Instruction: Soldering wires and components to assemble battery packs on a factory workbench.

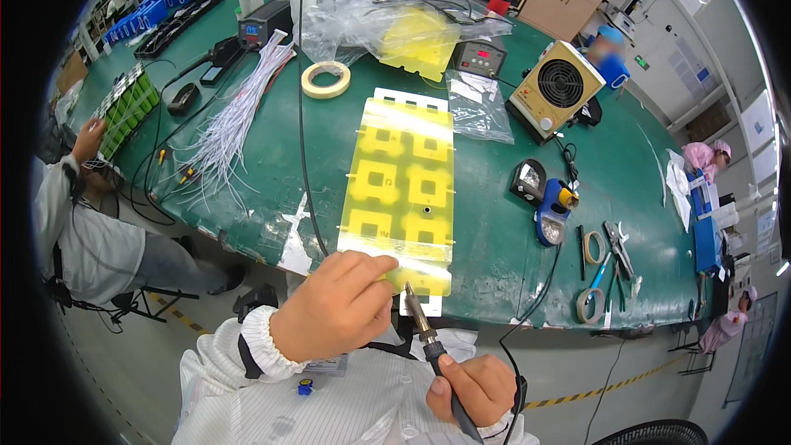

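Observation:
A yellow panel with square patterns (401,169) lies lengthwise before me on a white board (394,97), whose ends show past it. My left hand (336,306) rests at the panel's near left edge, fingers curled together; what they pinch, if anything, is too small to make out. With my right hand (476,391) I grip a soldering iron (425,333) by its dark handle. Its metal tip points up at the near end of the panel, close beside my left fingertips. Whether the tip touches the panel cannot be made out. A dark cable (303,140) runs down toward my left hand.
Left lie a bundle of white wires (235,119) and a tape roll (325,80). Right stand a blue iron stand (554,213), a fan unit (556,89), pliers (618,249) and more tape. A soldering station (479,58) sits behind. A co-worker's hand (88,140) touches a green battery pack (129,111).

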A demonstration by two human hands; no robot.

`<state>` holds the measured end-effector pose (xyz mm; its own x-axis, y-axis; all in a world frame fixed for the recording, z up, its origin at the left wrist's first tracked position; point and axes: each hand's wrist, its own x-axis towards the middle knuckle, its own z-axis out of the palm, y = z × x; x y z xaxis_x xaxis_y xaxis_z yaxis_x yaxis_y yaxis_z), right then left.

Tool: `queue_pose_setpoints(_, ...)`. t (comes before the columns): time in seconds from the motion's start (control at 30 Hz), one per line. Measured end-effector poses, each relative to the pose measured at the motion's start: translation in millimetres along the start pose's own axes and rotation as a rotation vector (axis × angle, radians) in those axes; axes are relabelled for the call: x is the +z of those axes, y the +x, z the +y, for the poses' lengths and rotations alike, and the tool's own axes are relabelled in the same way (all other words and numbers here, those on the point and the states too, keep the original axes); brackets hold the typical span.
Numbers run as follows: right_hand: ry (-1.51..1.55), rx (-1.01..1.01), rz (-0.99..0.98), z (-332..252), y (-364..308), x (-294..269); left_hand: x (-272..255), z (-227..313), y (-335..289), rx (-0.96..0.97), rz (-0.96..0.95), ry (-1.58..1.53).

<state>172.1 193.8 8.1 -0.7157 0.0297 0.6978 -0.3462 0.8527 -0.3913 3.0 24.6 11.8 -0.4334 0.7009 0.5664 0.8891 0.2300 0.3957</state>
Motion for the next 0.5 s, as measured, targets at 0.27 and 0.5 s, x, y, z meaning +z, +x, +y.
queue_pose_setpoints(0.27,0.04,0.011,0.031,2.7,-0.3,0.7,-42.8,-0.5,-7.0,0.09,-0.05,0.365)
queue_pose_setpoints(0.5,0.034,0.019,0.089,-0.5,-4.5,3.7,-32.0,-3.3,-6.6,0.088,0.031,0.117)
